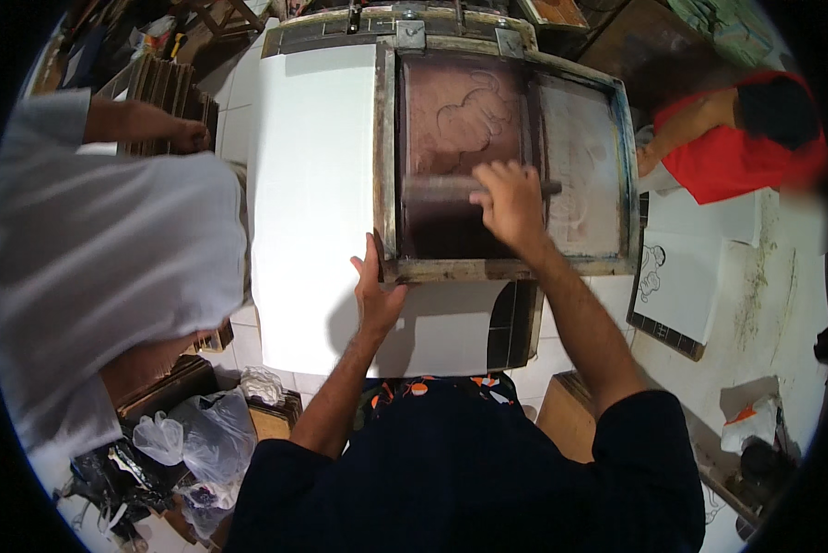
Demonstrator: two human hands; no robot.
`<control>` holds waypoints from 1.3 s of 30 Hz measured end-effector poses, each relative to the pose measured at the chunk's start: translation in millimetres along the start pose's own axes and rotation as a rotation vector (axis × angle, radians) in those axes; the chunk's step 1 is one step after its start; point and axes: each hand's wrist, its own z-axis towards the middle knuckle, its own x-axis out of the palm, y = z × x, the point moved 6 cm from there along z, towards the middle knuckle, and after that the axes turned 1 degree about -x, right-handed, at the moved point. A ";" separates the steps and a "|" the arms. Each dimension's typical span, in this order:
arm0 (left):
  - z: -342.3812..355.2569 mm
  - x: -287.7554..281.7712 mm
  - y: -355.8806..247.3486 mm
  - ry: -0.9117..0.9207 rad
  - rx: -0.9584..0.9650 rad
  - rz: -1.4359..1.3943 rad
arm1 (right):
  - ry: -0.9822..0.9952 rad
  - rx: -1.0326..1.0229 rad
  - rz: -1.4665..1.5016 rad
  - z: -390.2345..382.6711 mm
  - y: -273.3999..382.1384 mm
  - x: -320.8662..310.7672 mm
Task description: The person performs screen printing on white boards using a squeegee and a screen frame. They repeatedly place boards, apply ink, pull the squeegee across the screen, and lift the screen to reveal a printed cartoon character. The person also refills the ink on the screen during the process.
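A wooden screen-printing frame point(469, 270) lies over a white sheet point(312, 194) on a board in front of me. My right hand point(513, 207) is wrapped round a squeegee point(437, 188), blurred by motion, which lies across the reddish-brown mesh point(432, 101). Dark ink point(446, 230) covers the mesh on the near side of it, and a curved outline drawing point(474, 115) shows on the far side. At the frame's near left corner, my left hand point(378, 300) rests with its fingers stretched out along the edge, holding nothing.
Metal hinge clamps point(410, 35) hold the frame's far side. On the left stands a person in a grey shirt point(146, 240); a person in red point(736, 138) is at the right. Beside me are a printed sheet point(681, 267), plastic bags point(213, 433) and stacked boards point(160, 92).
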 end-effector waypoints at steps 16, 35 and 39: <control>-2.9 -2.7 1.3 0.025 0.018 0.023 | -0.118 0.063 -0.037 57.7 -37.9 15.3; 69.8 -121.5 -228.7 -0.139 0.402 -0.179 | -0.578 -0.059 -0.276 13.1 63.5 -281.6; 52.8 -266.6 -97.1 -0.463 0.183 0.267 | -0.493 0.192 -0.509 57.8 16.1 -334.2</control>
